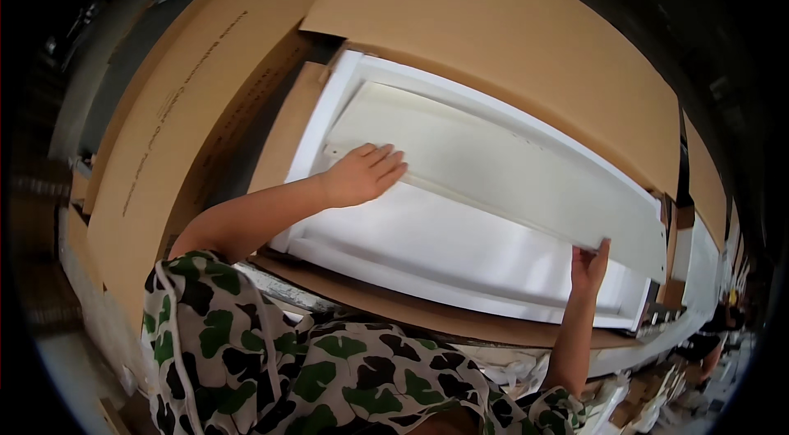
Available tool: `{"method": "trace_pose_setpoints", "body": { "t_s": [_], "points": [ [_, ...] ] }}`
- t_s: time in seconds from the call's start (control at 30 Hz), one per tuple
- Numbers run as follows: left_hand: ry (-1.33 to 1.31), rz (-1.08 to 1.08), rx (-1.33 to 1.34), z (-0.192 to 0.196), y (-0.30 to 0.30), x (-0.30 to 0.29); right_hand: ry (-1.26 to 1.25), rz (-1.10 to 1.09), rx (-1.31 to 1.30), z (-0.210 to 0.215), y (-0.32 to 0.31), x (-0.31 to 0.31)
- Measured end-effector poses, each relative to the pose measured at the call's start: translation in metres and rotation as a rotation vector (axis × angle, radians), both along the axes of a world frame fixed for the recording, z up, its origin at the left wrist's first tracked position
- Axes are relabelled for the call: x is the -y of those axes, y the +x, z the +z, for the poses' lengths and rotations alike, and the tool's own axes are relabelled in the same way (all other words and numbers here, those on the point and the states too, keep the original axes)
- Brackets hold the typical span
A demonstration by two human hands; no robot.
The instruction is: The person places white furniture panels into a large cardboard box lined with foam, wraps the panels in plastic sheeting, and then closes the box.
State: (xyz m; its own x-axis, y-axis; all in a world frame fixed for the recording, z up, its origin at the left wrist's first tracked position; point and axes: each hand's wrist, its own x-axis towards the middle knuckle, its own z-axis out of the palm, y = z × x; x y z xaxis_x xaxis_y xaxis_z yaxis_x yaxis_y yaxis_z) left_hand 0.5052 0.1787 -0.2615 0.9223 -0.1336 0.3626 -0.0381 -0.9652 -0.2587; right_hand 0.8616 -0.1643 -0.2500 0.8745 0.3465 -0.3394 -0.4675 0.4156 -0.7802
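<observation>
A long off-white panel [493,156] with small holes near its ends lies slantwise over a white shallow tray-like shell [325,119]. My left hand [364,176] rests on the panel's near edge towards its left end, fingers stretched out over the surface; its thumb is hidden. Further right, my right hand [590,266] grips the same edge, thumb on top and the other fingers partly hidden under the panel. The panel's right end overlaps the shell's right wall. Below the panel, part of the shell's smooth white floor shows.
An open brown cardboard box surrounds the shell, with a broad flap [493,16] folded out at the far side. At left lies a long printed cardboard carton [185,98]. Crumpled white wrapping [608,402] and cardboard scraps fill the lower right.
</observation>
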Motion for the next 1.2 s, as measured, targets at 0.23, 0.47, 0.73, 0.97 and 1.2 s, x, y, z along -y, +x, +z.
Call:
{"method": "trace_pose_setpoints", "body": {
  "t_s": [0.23, 0.47, 0.73, 0.97, 1.2],
  "points": [
    [-0.4, 0.198, -0.063, -0.009, 0.012, 0.005, -0.099, 0.091, -0.145, -0.053, 0.025, -0.033],
    [-0.391, 0.208, -0.192, 0.0, 0.04, 0.017, -0.437, 0.258, -0.15, -0.025, 0.022, -0.005],
    [-0.312, 0.07, -0.255, -0.003, 0.105, 0.048, -0.396, 0.267, -0.195, -0.039, 0.026, 0.003],
    [-0.269, 0.05, -0.331, -0.018, 0.185, 0.113, -0.504, 0.55, -0.129, -0.042, 0.051, -0.003],
    [-0.102, 0.078, -0.249, -0.033, 0.14, 0.089, -0.655, 0.484, -0.053, -0.049, 0.098, 0.044]
  ]
}}
